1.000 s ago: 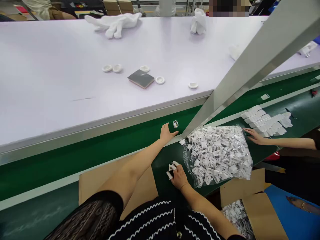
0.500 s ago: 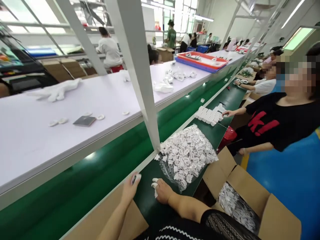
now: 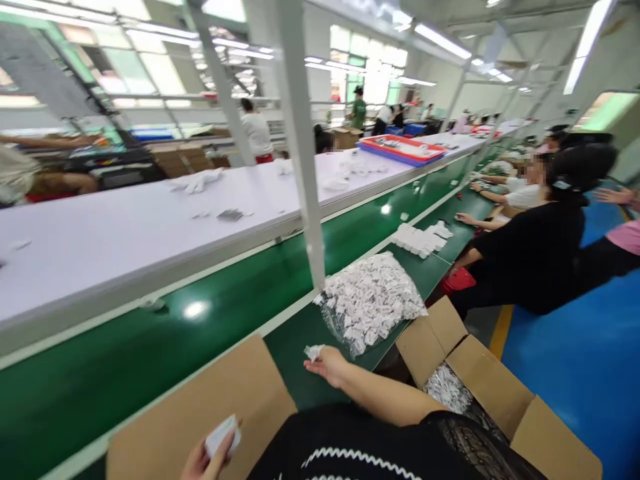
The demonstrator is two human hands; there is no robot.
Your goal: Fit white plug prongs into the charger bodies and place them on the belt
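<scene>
At the bottom left, my left hand (image 3: 210,460) is closed around a smooth white plastic piece (image 3: 222,435), with the thumb across its front. The piece is over the open flap of a cardboard box (image 3: 200,393). My right hand (image 3: 330,365) is over the dark green bench, palm turned partly up. A small whitish, partly clear piece (image 3: 314,352) sits between its thumb and fingers; blur hides its exact kind. Just beyond that hand lies a clear plastic bag (image 3: 373,300) full of small white plastic parts.
On the right stands an open carton (image 3: 493,370) with more bagged white parts. White pieces (image 3: 420,239) stand in rows farther along the bench. A green conveyor belt (image 3: 200,300) runs alongside, below a white shelf (image 3: 125,227) with an upright post (image 3: 300,153). Co-workers sit on the right.
My left hand has moved down and left with the white piece, toward the box flap. My right hand has turned palm up. The view has swung, and the nearest co-worker has turned away.
</scene>
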